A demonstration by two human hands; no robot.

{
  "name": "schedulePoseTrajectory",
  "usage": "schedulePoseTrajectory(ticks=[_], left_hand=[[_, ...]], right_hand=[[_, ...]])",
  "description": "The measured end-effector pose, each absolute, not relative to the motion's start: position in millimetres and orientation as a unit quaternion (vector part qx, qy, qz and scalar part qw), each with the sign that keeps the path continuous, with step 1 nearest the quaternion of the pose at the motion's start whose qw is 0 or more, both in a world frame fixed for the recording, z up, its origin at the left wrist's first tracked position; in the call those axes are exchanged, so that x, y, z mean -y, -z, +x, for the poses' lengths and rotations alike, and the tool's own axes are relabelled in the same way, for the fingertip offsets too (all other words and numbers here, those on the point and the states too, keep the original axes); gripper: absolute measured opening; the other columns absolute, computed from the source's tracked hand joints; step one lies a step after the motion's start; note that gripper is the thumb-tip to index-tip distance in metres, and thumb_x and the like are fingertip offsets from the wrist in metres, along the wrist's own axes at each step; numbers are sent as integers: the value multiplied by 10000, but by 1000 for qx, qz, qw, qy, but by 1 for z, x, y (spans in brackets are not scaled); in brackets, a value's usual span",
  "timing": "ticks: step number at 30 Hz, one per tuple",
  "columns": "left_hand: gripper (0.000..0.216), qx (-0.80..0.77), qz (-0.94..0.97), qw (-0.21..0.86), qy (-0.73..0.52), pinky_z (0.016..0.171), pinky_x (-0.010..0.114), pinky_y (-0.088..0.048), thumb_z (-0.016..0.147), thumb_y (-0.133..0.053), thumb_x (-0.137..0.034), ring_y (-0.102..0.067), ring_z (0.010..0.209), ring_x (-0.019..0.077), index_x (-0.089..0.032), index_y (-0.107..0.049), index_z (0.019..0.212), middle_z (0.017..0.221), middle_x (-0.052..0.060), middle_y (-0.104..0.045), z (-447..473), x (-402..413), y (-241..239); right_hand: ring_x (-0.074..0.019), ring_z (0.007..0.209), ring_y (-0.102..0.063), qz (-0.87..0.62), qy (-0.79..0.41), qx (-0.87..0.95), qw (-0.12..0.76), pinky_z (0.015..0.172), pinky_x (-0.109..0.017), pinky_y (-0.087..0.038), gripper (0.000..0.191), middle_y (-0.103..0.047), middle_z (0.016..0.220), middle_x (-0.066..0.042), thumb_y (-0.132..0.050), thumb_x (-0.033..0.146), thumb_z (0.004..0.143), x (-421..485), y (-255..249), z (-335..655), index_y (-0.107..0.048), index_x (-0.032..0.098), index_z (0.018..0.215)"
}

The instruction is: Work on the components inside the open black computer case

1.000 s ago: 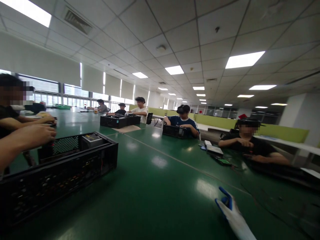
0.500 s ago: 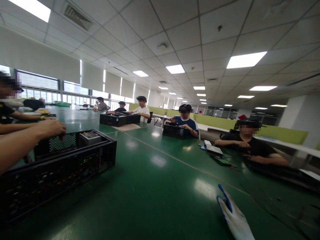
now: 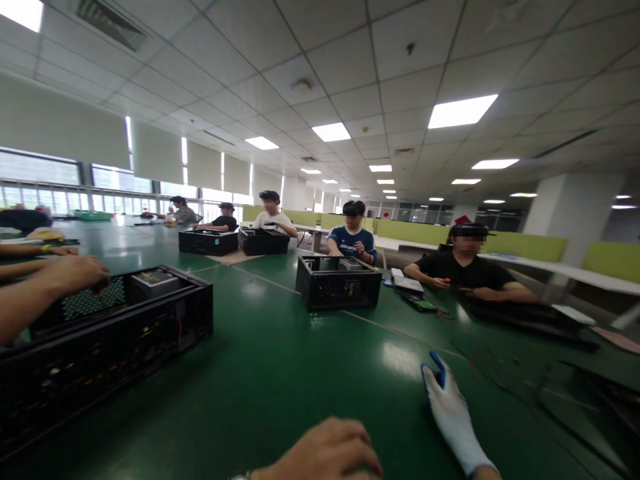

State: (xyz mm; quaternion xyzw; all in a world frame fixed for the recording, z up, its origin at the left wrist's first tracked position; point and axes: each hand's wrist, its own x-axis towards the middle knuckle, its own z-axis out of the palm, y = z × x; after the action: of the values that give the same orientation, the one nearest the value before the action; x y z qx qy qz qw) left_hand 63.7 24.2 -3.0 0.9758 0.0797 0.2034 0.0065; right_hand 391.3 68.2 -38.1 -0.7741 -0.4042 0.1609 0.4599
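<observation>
One big green table (image 3: 280, 373) lies under both hands. Its long side runs away from the hands, toward the far windows on the left. A thin line in its top runs from far left to near right and passes just ahead of the right hand.

Left of the left hand sits a big black box (image 3: 115, 333) with no lid. Its long side goes from near left to far right, and its short end faces the middle of the table. Another person's hand (image 3: 75, 273) rests on its far rim.

Straight ahead of both hands, well apart from them, stands a smaller black box (image 3: 337, 290). It is open on top too, and its wide side faces the hands.

Just right of the right hand lie dark flat sheets (image 3: 505, 373). They are too blurry to make out.

The right hand (image 3: 447, 413) wears a white glove (image 3: 453, 427) with blue fingertips (image 3: 439, 363). It lies flat on the table with straight fingers that point away and a little left. It holds nothing.

The left hand (image 3: 327, 450) is bare and sits low at the near edge. Only its back shows, with the fingers bent down. I cannot tell if it holds something.
</observation>
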Motion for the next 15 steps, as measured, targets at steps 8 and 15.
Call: schedulePoseTrajectory(ticks=[8,15], left_hand=[[490,-480,855,-93,-174,1059,548,-491,1051,-419,-486,-585,1282,384,-96,-610,1275,1286,221,-634,128,-135,-88],[553,-523,851,-22,-48,920,463,-584,1017,-505,-569,-693,1088,288,-92,-579,1287,1186,168,-691,135,-117,-101]], right_hand=[[-397,1181,-593,-780,-103,312,533,1061,-536,-424,888,-604,1284,-227,-261,692,862,-73,48,424,-361,101,1517],[-374,1139,-622,-756,-128,330,550,1031,-501,-455,865,-627,1276,-201,-314,697,840,-65,45,419,-433,134,1485]])
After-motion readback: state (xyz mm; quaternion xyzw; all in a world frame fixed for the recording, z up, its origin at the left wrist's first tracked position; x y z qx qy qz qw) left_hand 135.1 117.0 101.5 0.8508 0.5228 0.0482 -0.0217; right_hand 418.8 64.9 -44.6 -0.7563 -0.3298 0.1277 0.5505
